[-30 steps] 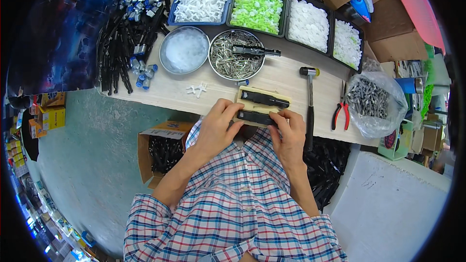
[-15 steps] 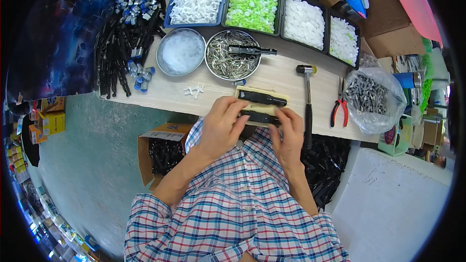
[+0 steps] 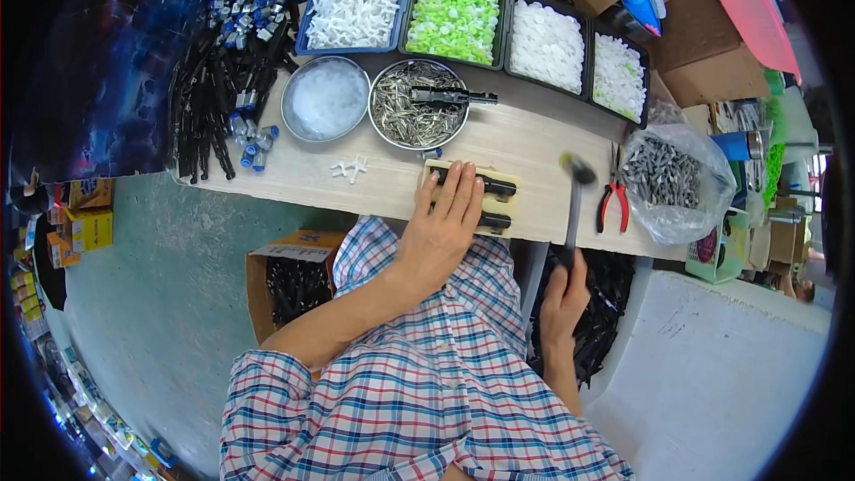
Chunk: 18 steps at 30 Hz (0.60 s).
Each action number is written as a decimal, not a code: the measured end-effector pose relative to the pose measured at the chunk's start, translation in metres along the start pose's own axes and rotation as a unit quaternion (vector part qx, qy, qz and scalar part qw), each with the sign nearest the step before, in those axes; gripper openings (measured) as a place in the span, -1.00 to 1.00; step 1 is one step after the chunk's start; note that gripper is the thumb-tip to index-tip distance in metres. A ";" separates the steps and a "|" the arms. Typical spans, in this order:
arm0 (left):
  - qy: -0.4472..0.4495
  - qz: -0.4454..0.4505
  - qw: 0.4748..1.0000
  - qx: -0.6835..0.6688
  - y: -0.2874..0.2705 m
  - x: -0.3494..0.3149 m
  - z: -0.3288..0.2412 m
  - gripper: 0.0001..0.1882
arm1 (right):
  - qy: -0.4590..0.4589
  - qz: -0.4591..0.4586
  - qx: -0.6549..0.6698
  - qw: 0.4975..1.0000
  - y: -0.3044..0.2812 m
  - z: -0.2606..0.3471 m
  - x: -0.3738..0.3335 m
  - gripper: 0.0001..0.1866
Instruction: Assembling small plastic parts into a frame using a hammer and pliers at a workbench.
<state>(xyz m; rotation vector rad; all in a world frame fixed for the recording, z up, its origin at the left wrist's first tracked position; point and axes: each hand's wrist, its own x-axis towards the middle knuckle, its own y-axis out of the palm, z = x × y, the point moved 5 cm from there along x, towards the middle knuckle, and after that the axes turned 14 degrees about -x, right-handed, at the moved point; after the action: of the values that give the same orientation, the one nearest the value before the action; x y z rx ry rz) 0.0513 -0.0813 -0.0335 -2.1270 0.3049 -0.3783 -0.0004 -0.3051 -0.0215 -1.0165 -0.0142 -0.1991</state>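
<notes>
Right hand now grips hammer

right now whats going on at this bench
A person in a plaid shirt works at a wooden bench. Their left hand lies flat on black rod-shaped parts seated in a small pale block at the bench's near edge. Their right hand grips a hammer by its handle, the head raised just right of the block and blurred. Red-handled pliers, bowls and trays of small parts lie around.
</notes>
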 end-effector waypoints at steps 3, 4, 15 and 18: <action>0.030 -0.015 0.995 0.091 0.014 -0.006 0.003 -0.31 | 0.011 0.112 -0.001 0.994 0.005 0.012 -0.023 -0.60; 0.026 -0.032 0.996 0.078 0.015 -0.009 0.004 -0.32 | 0.013 0.113 -0.001 0.994 0.008 0.011 -0.027 -0.60; 0.034 -0.059 0.996 0.053 0.018 -0.008 0.004 -0.32 | -0.022 0.091 -0.050 0.994 0.031 0.006 -0.034 -0.68; 0.030 -0.056 0.996 0.062 0.020 -0.005 0.007 -0.32 | 0.007 0.130 -0.026 0.991 0.025 0.010 -0.029 -0.69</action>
<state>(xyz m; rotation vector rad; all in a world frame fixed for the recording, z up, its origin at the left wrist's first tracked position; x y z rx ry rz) 0.0482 -0.0848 -0.0549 -2.0192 0.1929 -0.5133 -0.0241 -0.2797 -0.0403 -1.0576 0.1363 0.0310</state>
